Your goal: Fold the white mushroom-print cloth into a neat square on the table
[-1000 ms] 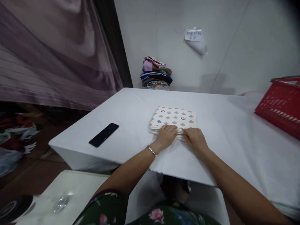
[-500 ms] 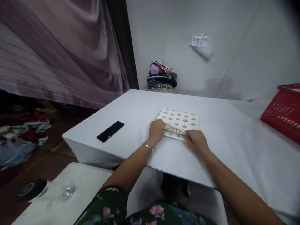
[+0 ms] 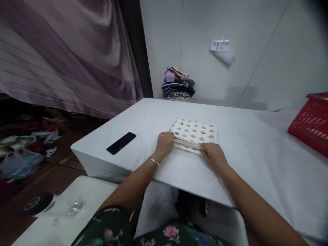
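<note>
On the white-covered table (image 3: 143, 119) lies a folded white cloth (image 3: 194, 131) printed with grey, red, blue and yellow figures. Several layers show along its near edge. My left hand (image 3: 165, 142) has its fingers closed on the near left corner of the upper layers. At the near right corner, my right hand (image 3: 214, 154) pinches the same layered edge. The upper layers are lifted slightly from the bottom one. Both thumbs are mostly hidden. A bracelet (image 3: 154, 161) circles my left wrist.
A black phone (image 3: 121, 143) lies left of the cloth. Folded garments (image 3: 178, 84) are stacked beyond the far edge. A red basket (image 3: 311, 123) stands at the right. Beside my left arm is a white surface (image 3: 92, 193) with a clear object on it.
My left hand has shifted left to the cloth's corner, uncovering a blue figure there. My right hand has moved slightly left, still pinching the edge. The layers lie flatter and straighter.
</note>
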Demonstrator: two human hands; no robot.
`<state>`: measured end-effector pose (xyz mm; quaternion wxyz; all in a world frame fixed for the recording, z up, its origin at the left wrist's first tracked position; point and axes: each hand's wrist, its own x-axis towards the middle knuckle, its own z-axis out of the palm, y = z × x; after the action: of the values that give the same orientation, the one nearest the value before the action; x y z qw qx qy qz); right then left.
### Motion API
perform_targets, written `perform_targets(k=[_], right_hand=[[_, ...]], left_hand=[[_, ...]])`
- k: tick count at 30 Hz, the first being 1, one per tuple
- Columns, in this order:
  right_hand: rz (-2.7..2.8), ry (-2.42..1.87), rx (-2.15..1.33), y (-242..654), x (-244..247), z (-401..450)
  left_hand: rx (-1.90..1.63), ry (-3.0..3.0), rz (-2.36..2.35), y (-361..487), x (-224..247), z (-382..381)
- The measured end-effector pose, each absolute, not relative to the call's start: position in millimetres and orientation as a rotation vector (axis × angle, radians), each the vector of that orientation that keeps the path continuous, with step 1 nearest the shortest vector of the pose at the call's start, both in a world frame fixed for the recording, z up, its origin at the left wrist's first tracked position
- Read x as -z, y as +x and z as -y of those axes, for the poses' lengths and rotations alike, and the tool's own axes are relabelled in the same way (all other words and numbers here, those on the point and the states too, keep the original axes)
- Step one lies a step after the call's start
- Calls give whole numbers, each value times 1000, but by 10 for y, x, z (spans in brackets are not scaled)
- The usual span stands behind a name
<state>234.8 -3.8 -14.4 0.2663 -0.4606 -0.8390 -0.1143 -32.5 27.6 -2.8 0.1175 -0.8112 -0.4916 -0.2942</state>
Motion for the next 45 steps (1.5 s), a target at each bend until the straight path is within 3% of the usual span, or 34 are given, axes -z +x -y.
perform_targets(k=[17,24,45], right_hand=[[2384,-1252,322,2114,-25,23],[2491,-1276,303,1970,26,-90],[2371,-1285,282,1725,14,-240]], left_hand=[[837,-2436,1397,-339,107,-300],[1018,-2423,1378,-370,103,-313],[999,-2461,1447,-387,50,-295]])
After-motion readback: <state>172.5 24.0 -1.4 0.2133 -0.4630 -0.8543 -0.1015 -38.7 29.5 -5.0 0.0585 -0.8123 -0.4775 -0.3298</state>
